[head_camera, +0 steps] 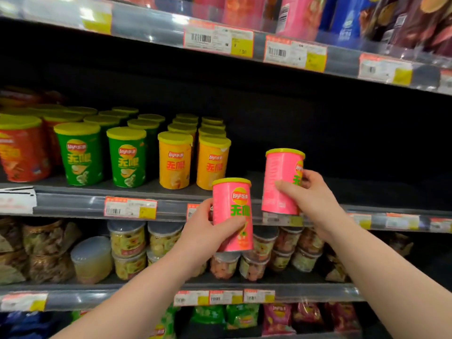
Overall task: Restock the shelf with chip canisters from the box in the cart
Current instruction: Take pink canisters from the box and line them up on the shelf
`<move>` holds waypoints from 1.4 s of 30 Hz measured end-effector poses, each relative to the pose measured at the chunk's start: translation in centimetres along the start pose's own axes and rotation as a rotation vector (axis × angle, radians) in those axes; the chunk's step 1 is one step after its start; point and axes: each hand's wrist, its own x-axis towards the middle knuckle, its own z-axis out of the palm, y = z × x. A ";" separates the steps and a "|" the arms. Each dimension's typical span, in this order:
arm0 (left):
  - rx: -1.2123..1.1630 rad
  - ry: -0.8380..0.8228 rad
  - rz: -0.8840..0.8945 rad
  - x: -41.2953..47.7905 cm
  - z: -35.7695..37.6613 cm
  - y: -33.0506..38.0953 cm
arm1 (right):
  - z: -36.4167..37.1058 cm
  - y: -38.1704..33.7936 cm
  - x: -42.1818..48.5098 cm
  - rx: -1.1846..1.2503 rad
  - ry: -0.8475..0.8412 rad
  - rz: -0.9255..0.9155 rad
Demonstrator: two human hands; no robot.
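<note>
- Reaching fwd w/ both bare forearms, coming up from the bottom edge toward the shelving.
- Left hand (208,231) wrapped round a pink canister (232,214): thumb across the front low down, fingers (204,209) behind on its left side. Canister upright, yellow lid up, logo facing the camera, held in the air just in front of the shelf edge (73,204), not resting on anything.
- Right hand (310,199) grasping a second pink canister (281,182) from its right side, thumb on the front, fingertips curled round by the logo. It's upright, slightly higher & further back than the left one; its base sits at the front lip of the middle shelf, can't tell if it touches the board.
- Shelf space behind & right of that 2nd canister is dark, bare board.
- Same shelf, left of the hands: yellow canisters (175,162) in two rows running back, then green canisters (80,155) in rows, then a red canister (23,152) at far left. All upright, yellow lids.
- Price tags (130,207) clipped along the shelf edge.
- Shelf below: clear tubs w/ grey lids (127,238) stacked two high, brownish bags at left.
- Lowest visible: snack bags (242,314), green & pink-red.
- Top shelf (146,28): tall pink, blue & dark packs, blurred.
</note>
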 end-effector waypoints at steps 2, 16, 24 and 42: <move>0.005 0.048 0.019 0.4 0.2 0.6 | 0.3 -0.6 2.3 -0.017 0.001 -0.030; -0.002 0.373 0.015 2.1 1.8 1.4 | 5.1 1.2 16.0 -0.221 -0.155 -0.155; -0.044 0.474 0.015 2.1 2.5 1.3 | 6.9 1.9 19.4 -0.235 -0.259 -0.128; 0.006 0.542 0.024 1.5 2.6 1.6 | 8.1 1.7 22.2 -0.513 -0.278 -0.046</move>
